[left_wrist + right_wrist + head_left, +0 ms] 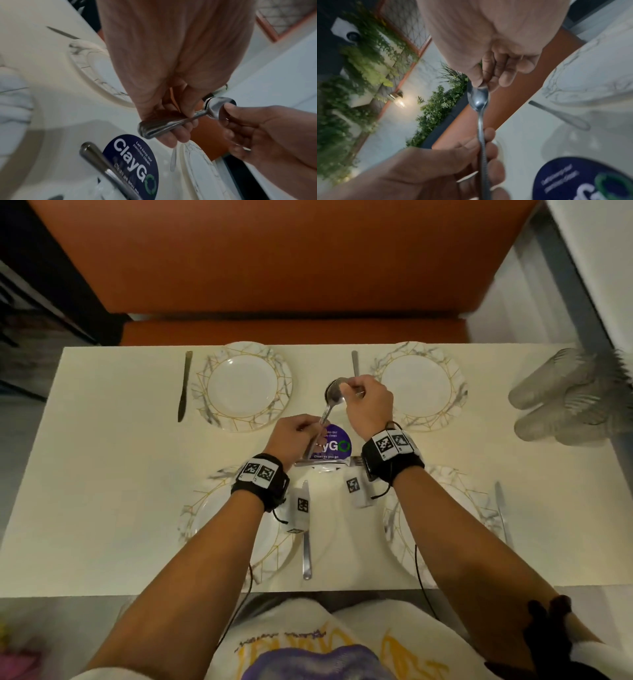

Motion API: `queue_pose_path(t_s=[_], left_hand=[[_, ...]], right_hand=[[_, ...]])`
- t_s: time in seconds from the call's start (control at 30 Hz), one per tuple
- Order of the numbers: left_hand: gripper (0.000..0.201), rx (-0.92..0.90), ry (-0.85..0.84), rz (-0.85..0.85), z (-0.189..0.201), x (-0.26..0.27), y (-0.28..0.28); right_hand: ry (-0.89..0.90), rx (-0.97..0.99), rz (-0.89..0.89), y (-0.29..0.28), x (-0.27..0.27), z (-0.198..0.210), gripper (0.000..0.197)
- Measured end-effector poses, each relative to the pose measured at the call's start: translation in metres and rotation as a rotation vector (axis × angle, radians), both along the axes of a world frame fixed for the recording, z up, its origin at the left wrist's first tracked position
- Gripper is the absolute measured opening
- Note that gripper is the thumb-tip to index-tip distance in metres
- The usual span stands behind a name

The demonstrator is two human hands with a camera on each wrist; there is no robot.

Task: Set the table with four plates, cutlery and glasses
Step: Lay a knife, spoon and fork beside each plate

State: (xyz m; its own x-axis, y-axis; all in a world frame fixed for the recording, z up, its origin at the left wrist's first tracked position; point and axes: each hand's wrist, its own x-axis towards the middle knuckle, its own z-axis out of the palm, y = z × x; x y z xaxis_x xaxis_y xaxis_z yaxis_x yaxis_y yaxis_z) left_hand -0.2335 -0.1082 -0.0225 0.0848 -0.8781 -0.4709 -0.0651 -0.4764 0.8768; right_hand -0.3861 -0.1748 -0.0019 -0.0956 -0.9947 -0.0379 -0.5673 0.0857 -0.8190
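Steel, stiff and slick: the polished metal spoon (330,402) hangs above mid-tabletop (113,474). Left hand (291,440) grips its handle; right hand (368,402) fingers pinch the bowl. Handle likely offers surer hold.

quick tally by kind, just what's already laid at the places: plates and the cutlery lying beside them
white round plates with gold and grey marbled rims: 4
silver cutlery pieces lying beside plates: 4
total: 8
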Motion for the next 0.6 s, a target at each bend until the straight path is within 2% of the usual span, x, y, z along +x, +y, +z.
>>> queue_pose_path(t_s=[0.1,0.17,0.37,0.5,0.6], left_hand=[[0.019,0.038,0.122,0.043,-0.001,0.002,0.019],[0.020,0.054,0.189,0.082,-0.007,0.005,0.031],[0.017,0.071,0.322,0.132,-0.013,0.014,0.070],[0.015,0.075,0.307,0.131,-0.017,0.020,0.089],[0.017,0.063,0.226,0.147,-0.022,0.024,0.100]], right_hand=[[-0.116,0.136,-0.029,0.021,0.012,-0.003,0.034],[-0.120,0.226,-0.021,0.039,0.018,-0.010,0.040],[-0.091,0.251,0.071,0.088,0.035,-0.026,0.017],[-0.061,0.272,0.100,0.104,0.041,-0.026,0.010],[-0.113,0.311,0.075,0.114,0.039,-0.031,0.010]])
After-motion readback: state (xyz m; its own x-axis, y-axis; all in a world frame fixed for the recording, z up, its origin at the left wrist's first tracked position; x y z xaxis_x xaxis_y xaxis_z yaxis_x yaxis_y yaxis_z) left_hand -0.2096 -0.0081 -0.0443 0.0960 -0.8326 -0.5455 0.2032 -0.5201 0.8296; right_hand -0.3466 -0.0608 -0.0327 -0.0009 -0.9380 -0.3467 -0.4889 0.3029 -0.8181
